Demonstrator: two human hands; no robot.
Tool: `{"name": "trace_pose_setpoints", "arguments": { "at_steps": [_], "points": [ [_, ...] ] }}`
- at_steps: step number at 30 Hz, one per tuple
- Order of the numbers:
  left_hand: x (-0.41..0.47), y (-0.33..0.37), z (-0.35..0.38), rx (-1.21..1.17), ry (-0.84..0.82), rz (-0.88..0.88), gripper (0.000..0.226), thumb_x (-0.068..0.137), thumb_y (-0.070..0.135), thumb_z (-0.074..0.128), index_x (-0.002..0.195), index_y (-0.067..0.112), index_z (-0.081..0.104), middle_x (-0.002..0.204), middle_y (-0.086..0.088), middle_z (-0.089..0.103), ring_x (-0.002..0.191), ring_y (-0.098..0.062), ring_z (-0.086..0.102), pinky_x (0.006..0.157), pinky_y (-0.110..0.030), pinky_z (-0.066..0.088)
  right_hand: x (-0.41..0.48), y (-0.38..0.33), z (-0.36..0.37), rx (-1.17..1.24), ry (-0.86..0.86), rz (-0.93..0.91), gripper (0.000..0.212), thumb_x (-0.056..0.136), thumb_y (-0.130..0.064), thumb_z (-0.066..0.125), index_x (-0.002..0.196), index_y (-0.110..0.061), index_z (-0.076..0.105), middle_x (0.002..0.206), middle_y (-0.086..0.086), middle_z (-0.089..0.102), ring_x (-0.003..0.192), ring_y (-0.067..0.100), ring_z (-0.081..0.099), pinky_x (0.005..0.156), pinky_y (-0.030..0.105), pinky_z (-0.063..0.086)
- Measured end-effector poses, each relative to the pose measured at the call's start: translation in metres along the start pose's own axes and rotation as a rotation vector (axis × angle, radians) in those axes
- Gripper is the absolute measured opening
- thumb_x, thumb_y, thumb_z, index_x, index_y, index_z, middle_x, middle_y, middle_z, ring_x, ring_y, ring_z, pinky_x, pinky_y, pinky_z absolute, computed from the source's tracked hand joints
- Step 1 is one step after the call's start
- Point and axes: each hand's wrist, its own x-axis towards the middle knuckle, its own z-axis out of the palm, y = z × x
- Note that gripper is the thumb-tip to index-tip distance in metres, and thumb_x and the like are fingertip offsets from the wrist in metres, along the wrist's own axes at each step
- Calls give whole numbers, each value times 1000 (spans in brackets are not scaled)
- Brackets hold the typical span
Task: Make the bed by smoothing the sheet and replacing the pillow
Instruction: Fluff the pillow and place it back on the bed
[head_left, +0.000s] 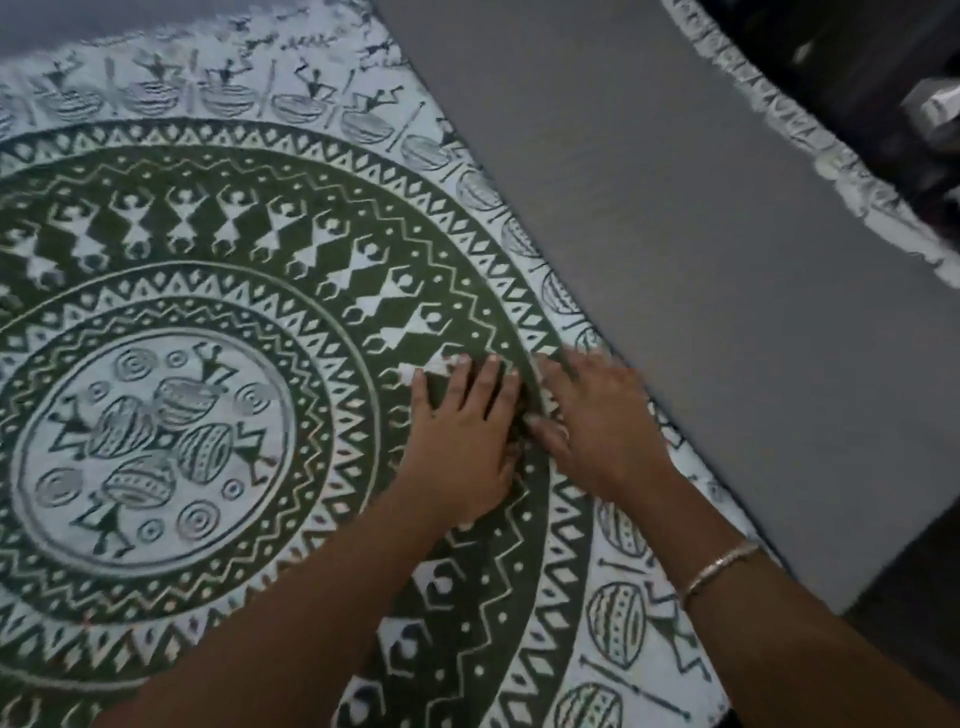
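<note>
the sheet (218, 291), printed in green and white rings of zigzags and dancing figures, spreads under both hands and far off to the left of them. its round centre (150, 441), drawn with drums, lies well to the left of the left hand. a plain grey band (701, 234) runs diagonally just past the outer side of the right hand, from the top of the view down beyond the right wrist; whether it belongs to the sheet or is a separate cloth i cannot tell. a patterned edge (769, 104) shows again on the far side of that band. the left hand (462, 436) lies flat on the sheet, fingers straight and a little apart, pointing away from the person. the right hand (597, 415) lies just beside it, fingers spread wide and pressed on the cloth, though blurred; it holds nothing. a thin metal bracelet (719, 566) circles the right wrist.
</note>
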Motion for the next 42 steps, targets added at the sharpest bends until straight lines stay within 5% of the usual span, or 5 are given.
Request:
{"name": "trace_pose_setpoints", "arguments": {
  "at_steps": [14, 22, 28, 37, 42],
  "points": [
    [111, 153, -7, -79, 114, 64, 79, 85, 50, 32, 152, 11, 14, 160, -7, 10, 146, -30, 7, 115, -52, 2, 21, 189, 9, -21, -46, -129, 69, 87, -50, 18, 152, -27, 14, 160, -2, 11, 146, 31, 9, 115, 50, 6],
    [124, 265, 22, -62, 144, -20, 77, 81, 54, 36, 140, 5, 42, 147, -23, 35, 135, -43, 33, 106, -68, 22, -8, 338, -5, -43, -51, 384, 80, 85, -77, 14, 150, -37, -6, 160, -2, -13, 145, 37, -9, 111, 62, -1],
    [151, 305, 24, -19, 160, 21, 85, 78, 58, 38, 140, 0, 42, 149, -21, 35, 136, -44, 30, 107, -68, 19, -17, 349, 12, -140, 33, -240, 69, 88, -62, 22, 150, -33, 23, 157, 3, 23, 143, 31, 23, 111, 61, 14],
    [141, 314, 28, 100, 170, 520, 81, 79, 60, 45, 144, 13, 36, 153, -16, 30, 138, -40, 27, 107, -62, 19, -42, 390, 3, 18, 37, 519, 78, 83, -78, 11, 149, -41, -9, 159, 5, -14, 140, 49, -9, 107, 70, -1],
    [183, 265, 8, -11, 289, 82, 67, 87, 47, 36, 143, 11, 37, 150, -13, 36, 136, -34, 35, 108, -63, 23, 10, 333, -3, -101, 151, -26, 76, 82, -54, 34, 146, -13, 35, 150, 16, 35, 136, 41, 33, 101, 66, 28]
  ]
}}
